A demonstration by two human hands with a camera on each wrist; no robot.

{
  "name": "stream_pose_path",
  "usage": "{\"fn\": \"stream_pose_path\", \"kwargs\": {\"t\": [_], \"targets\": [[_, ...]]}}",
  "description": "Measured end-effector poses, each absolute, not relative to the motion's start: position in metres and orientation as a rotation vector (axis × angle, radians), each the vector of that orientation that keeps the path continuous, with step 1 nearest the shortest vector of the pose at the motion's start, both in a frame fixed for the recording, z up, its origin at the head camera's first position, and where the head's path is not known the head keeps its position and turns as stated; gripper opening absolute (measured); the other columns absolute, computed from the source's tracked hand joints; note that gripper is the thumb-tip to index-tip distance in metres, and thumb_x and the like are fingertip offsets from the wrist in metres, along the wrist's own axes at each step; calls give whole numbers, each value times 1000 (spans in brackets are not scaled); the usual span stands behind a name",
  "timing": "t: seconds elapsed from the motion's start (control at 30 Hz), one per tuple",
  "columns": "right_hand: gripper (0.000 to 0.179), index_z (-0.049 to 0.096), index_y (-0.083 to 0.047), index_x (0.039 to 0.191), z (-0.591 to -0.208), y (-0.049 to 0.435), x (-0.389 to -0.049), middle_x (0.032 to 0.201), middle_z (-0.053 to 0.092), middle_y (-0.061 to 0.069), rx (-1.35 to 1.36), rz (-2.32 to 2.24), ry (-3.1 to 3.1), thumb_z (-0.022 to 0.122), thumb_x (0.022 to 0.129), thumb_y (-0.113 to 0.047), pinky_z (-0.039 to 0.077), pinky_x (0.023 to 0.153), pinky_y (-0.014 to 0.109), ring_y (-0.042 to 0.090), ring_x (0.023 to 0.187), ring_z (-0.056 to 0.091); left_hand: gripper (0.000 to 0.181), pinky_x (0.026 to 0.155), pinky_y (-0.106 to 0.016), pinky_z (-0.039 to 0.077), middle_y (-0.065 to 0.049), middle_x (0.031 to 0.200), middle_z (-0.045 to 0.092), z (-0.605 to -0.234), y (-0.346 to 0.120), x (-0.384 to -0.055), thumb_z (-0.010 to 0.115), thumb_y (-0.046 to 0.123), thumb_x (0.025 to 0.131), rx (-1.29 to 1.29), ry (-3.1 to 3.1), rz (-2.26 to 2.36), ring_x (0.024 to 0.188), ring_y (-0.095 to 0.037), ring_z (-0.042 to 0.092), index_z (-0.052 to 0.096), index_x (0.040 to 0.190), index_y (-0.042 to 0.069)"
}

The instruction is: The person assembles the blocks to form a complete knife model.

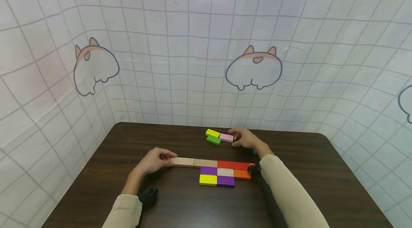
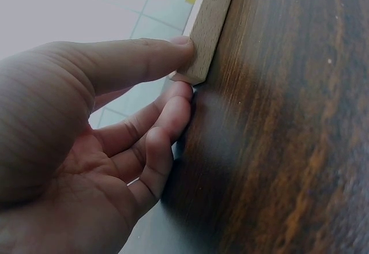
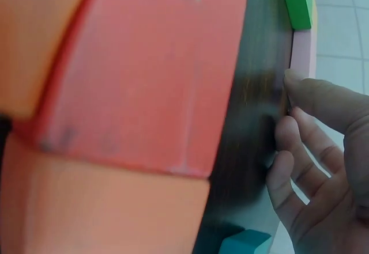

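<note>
left hand (image 1: pixel 152 161): pinched pale wooden plank (image 1: pixel 183 162)
right hand (image 1: pixel 246 139): flanked pink oblong block (image 1: pixel 226 137), grip unclear
risk: tugging could have skewed that plank

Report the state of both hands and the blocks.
Left plain block: flat
Pink block: flat
Far yellow block: flat
Green block: flat
Teal block: partly hidden
Central blocks: flat, packed together
Left hand: pinching Left plain block's end
Right hand: at Pink block's end, grip unclear
</note>
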State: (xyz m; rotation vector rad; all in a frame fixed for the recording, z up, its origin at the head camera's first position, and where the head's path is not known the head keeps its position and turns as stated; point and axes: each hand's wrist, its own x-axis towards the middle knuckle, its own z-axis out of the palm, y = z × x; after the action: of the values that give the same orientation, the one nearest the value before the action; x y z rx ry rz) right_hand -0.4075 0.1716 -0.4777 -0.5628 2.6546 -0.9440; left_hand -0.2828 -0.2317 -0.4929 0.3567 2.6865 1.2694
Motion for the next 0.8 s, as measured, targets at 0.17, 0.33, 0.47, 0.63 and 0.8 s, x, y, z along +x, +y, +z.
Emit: {"fn": "stream_pose_path", "kwargs": {"t": [0.17, 0.33, 0.47, 0.63, 0.8], "targets": [[50, 63, -9, 138, -480, 166, -410, 99, 63, 11, -531, -873, 2701, 78, 90, -8, 44, 71, 30, 22, 85, 54, 23, 72, -34, 47, -1, 89, 66, -493, -231, -283, 77, 13, 92, 351, 2688, 1267, 78, -18, 57, 79, 114, 13], [39, 68, -10, 131, -481, 163, -411, 93, 62, 8, -460, -865, 2713, 74, 93, -7, 45, 67, 27, 19, 77, 56, 23, 71, -33, 47, -1, 89, 66, -495, -230, -283, 77, 13, 91, 344, 2682, 1277, 77, -18, 57, 78, 114, 13], [34, 69, -9, 127, -481, 164, -410, 89, 62, 8, -436, -859, 2714, 71, 93, -4, 45, 65, 27, 18, 73, 56, 23, 71, -33, 47, -1, 89, 66, -495, -230, -283, 77, 12, 92, 343, 2681, 1280, 78, -18, 56, 78, 115, 13], [32, 71, -8, 125, -480, 167, -407, 83, 61, 6, -438, -854, 2712, 70, 93, -2, 42, 64, 27, 16, 71, 54, 23, 70, -33, 47, -2, 88, 66, -494, -230, -283, 77, 12, 91, 347, 2689, 1275, 77, -17, 56, 79, 114, 12], [33, 69, -5, 126, -477, 170, -401, 80, 63, 6, -487, -872, 2691, 68, 93, 1, 48, 62, 27, 15, 67, 56, 23, 70, -34, 47, -2, 88, 66, -494, -232, -283, 78, 13, 91, 348, 2694, 1265, 77, -18, 55, 79, 114, 13]]}}
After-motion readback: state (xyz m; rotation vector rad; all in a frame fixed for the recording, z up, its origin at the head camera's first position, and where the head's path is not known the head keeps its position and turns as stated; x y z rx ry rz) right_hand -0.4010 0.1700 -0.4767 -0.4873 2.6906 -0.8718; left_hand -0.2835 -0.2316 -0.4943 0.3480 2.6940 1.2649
